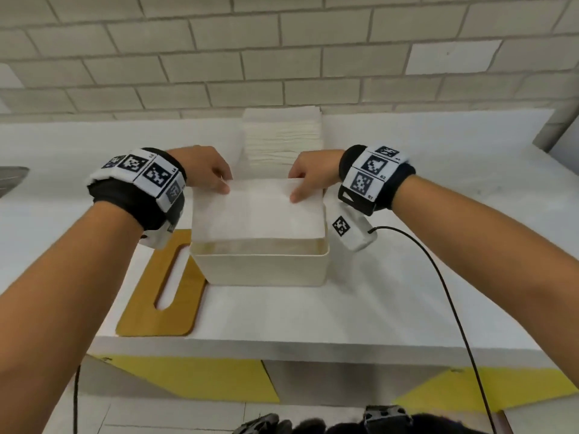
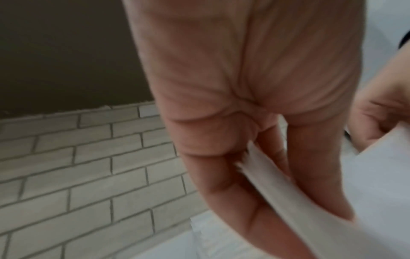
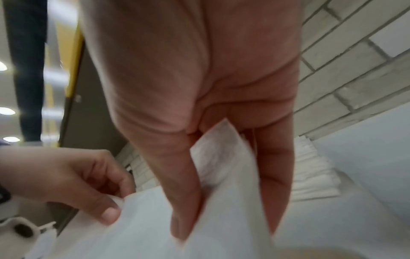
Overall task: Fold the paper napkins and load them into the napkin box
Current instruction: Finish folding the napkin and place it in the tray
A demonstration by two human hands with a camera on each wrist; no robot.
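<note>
- White counter [image 1: 438, 189] runs along a pale brick wall [image 1: 282, 51]; yellow panels show below its front edge.
- Napkin box [image 1: 263, 267], cream, open-topped, sits at mid-counter.
- Wooden lid [image 1: 147, 308] with a long slot lies flat on the counter, touching the box's left side.
- Stack of napkins [image 1: 282, 136], white, stands behind the box, near the wall.
- 1 napkin [image 1: 257, 211] held flat over the box opening, covering most of it; near edge just above the front rim.
- Left hand [image 1: 203, 167] pinches the napkin's far left corner, thumb on top, fingers under.
- Right hand [image 1: 310, 173] pinches the far right corner the same way.
- Both wrists wear bands with black-and-white markers; a cable [image 1: 454, 308] trails from the right one.
</note>
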